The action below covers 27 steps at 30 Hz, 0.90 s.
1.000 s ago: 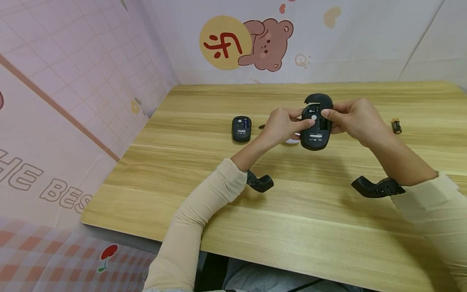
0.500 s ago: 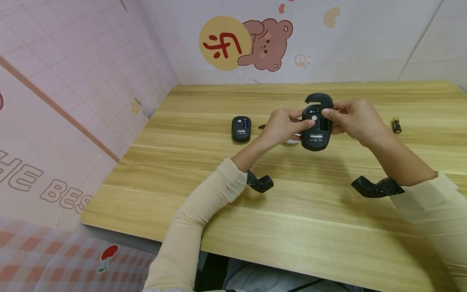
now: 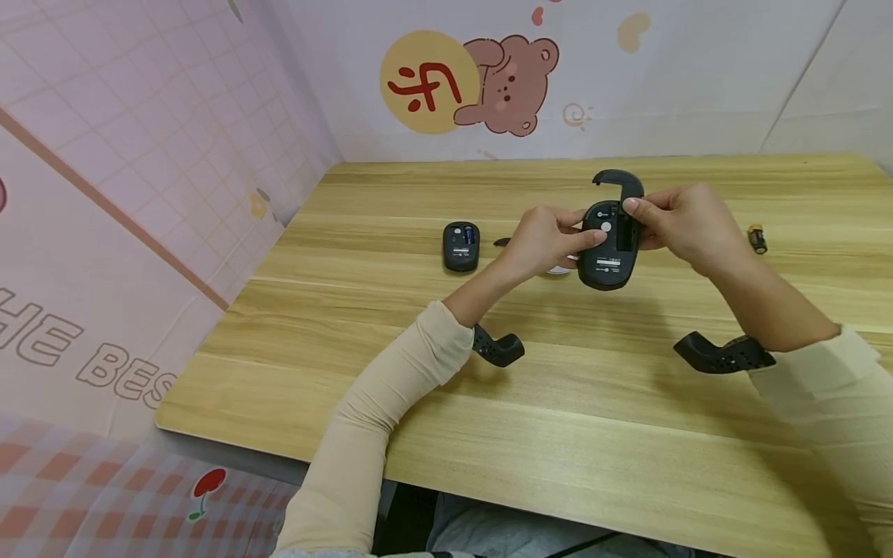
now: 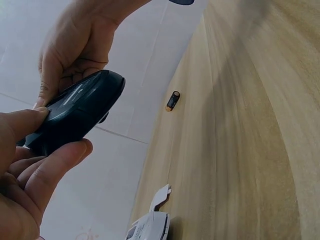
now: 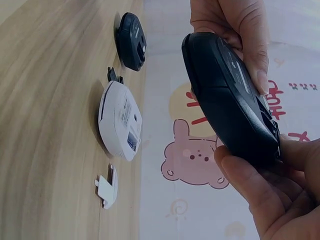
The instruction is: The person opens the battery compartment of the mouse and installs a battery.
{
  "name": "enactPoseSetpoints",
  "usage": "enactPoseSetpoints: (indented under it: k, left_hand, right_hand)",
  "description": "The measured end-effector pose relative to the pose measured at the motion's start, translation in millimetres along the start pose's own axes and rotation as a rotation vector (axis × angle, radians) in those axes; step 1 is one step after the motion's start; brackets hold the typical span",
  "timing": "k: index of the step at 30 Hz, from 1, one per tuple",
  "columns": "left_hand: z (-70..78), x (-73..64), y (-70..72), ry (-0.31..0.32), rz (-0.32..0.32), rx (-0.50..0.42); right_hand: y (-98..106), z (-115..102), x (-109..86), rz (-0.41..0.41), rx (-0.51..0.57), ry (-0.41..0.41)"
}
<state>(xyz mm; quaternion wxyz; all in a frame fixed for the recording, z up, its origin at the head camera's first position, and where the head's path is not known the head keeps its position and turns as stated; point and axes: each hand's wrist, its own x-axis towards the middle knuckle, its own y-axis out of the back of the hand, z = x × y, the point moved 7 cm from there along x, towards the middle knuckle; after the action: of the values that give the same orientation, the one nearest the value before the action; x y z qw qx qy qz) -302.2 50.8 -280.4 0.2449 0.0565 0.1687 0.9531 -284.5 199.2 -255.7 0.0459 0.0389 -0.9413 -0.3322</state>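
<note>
A black computer mouse (image 3: 605, 267) is held up above the table, underside toward the head camera, its battery slot uncovered. My left hand (image 3: 540, 242) grips its left side, thumb on the underside. My right hand (image 3: 687, 225) pinches the mouse's black curved battery cover (image 3: 631, 184), which juts past the mouse's far end, partly slid off. In the right wrist view, a white mouse (image 5: 120, 120) lies upside down on the table near a white battery cover (image 5: 107, 190); in the head view my left hand mostly hides them.
Another black mouse (image 3: 461, 246) lies upside down on the wooden table (image 3: 349, 341), a battery in its slot. A dark cover piece (image 5: 114, 75) sits between it and the white mouse. One battery (image 3: 756, 239) lies at the right. A printed cloth wall (image 3: 663, 93) stands behind.
The battery cover has shifted away from the mouse, up and to the right, with my right hand. My left hand and the mouse have moved only slightly right.
</note>
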Motion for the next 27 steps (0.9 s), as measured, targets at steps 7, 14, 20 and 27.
enactPoseSetpoints:
  k: [7,14,20,27]
  left_hand:
    - [-1.5,0.8,-2.0,0.002,0.001,0.003]
    - [-1.4,-0.3,-1.1,0.002,-0.001,-0.015]
    - [-4.4,-0.8,0.7,0.021,-0.001,-0.046]
    - [-4.1,0.7,2.5,0.02,0.011,-0.056]
  right_hand:
    - [1.6,2.2,-0.8,0.02,0.031,0.004]
    - [1.9,4.2,0.1,0.046,0.043,-0.026]
    - [1.2,5.2,0.7,0.1,0.063,-0.035]
    - [1.5,9.4,1.7,0.149,0.259,-0.038]
